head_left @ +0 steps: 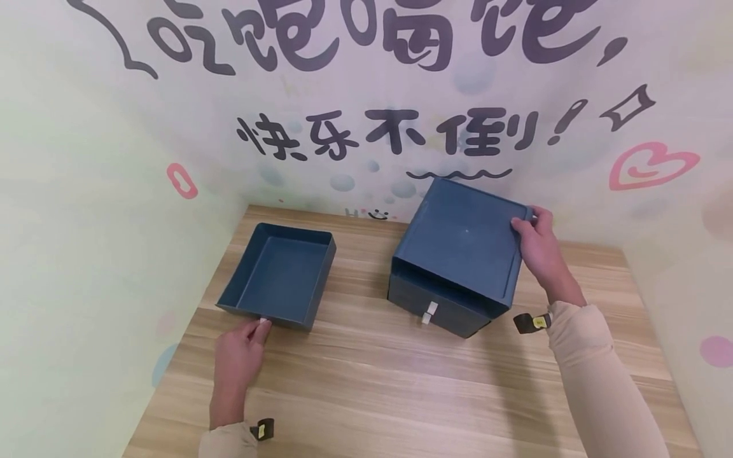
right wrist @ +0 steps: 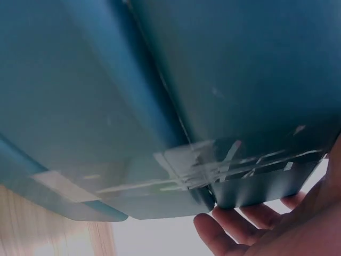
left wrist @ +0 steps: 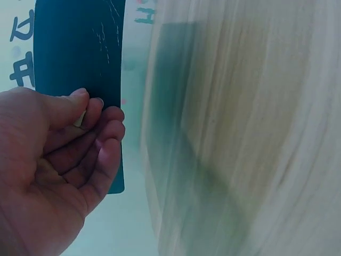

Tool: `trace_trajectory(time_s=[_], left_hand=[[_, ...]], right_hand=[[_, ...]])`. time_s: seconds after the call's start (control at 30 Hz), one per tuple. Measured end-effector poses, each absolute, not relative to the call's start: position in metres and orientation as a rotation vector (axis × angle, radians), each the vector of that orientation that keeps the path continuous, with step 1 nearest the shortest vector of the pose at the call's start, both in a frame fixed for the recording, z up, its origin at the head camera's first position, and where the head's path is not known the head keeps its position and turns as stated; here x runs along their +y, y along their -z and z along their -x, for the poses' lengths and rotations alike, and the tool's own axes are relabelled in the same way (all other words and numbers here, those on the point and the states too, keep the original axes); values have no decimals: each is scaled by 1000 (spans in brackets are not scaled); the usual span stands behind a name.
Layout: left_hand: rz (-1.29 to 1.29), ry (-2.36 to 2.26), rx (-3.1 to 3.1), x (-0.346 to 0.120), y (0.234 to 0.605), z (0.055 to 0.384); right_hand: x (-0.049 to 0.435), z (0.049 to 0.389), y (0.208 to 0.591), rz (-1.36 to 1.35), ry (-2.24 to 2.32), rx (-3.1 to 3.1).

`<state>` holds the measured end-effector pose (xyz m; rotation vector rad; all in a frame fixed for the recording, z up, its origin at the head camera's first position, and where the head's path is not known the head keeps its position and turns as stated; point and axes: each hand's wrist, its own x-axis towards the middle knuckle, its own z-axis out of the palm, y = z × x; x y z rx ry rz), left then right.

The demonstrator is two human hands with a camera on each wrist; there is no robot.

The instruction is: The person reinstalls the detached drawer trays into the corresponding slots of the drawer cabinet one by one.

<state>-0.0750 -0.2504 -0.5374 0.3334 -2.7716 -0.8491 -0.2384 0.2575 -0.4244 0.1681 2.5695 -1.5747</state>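
My left hand (head_left: 237, 353) pinches the small white pull tab (left wrist: 80, 119) on the front of a blue plastic drawer (head_left: 286, 273). The drawer has been pulled free of the cabinet, and its shadow on the tabletop shows in the left wrist view. To the right stands a blue drawer cabinet (head_left: 464, 235), turned at an angle. Its lower drawer (head_left: 412, 292) is in place with a white pull tab (head_left: 429, 312); above it is a dark open slot. My right hand (head_left: 538, 245) grips the cabinet's back right edge, thumb on top and fingers behind.
Beneath everything is a wood-grain tabletop (head_left: 355, 381). A wall with dark lettering (head_left: 395, 130) rises close behind the cabinet, and pale walls flank both sides. Shiny clear tape (right wrist: 186, 173) runs across the cabinet in the right wrist view.
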Motion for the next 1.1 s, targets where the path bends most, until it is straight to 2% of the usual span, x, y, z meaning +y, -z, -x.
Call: trace_trajectory(time_s=[0.5,1.1], left_hand=[[-45,805,-2587,-246,539,76],[108,849,-2516,-238,537,81]], right_hand=[[271,224,427,-233,1601,2655],[273,212,429,-421,1549,2805]])
